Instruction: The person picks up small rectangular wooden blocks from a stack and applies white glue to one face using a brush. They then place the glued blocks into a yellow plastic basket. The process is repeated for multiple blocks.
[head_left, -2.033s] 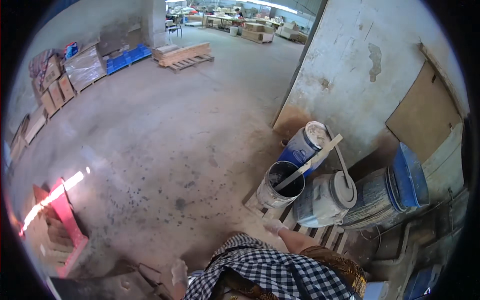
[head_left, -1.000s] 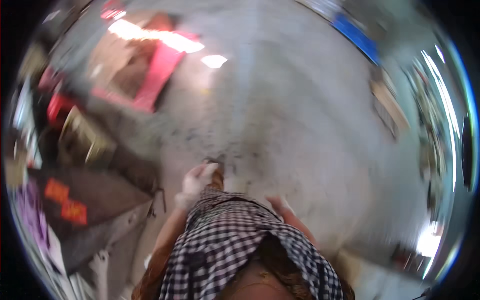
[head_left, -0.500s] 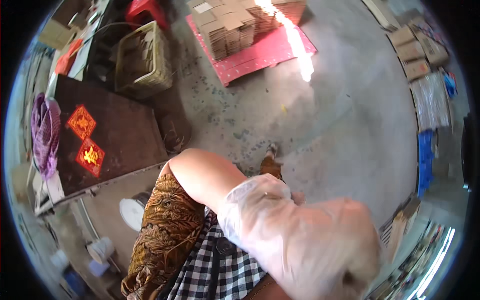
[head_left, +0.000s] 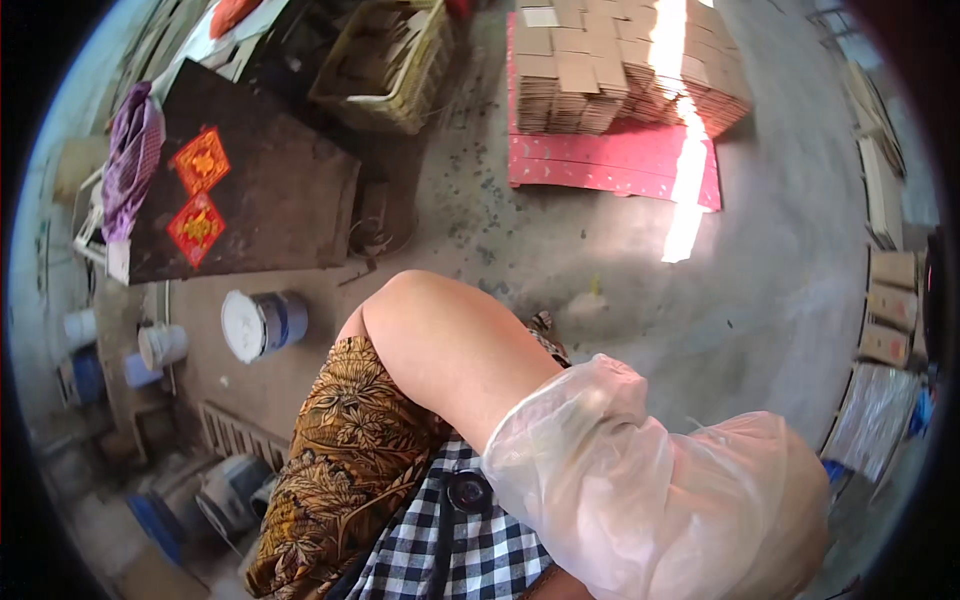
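My left forearm [head_left: 455, 350] is bare from the elbow and reaches across my body to the right. A brown leaf-patterned sleeve [head_left: 335, 460] covers the upper arm. Past mid-forearm, the arm goes into whitish, see-through plastic [head_left: 665, 490], loose and wrinkled like a bag or oversleeve. Its open rim lies around the forearm. Skin-toned shapes show through it, but the fingers of both my left and right hands cannot be made out. Below the arm is my black-and-white checked garment [head_left: 440, 550] with a dark round button [head_left: 468, 491].
A pink platform [head_left: 610, 160] ahead bears stacked cardboard pieces [head_left: 575, 85]. At the left are a dark cabinet [head_left: 270, 200] with red paper diamonds, a yellow crate [head_left: 400, 110] and a white-lidded bucket [head_left: 262, 325]. Cartons [head_left: 890, 305] line the right side.
The view has turned, so the platform and crate sit further right and the bucket shows more fully. The plastic-covered part lies further right in the picture; my arm stays bent across my body.
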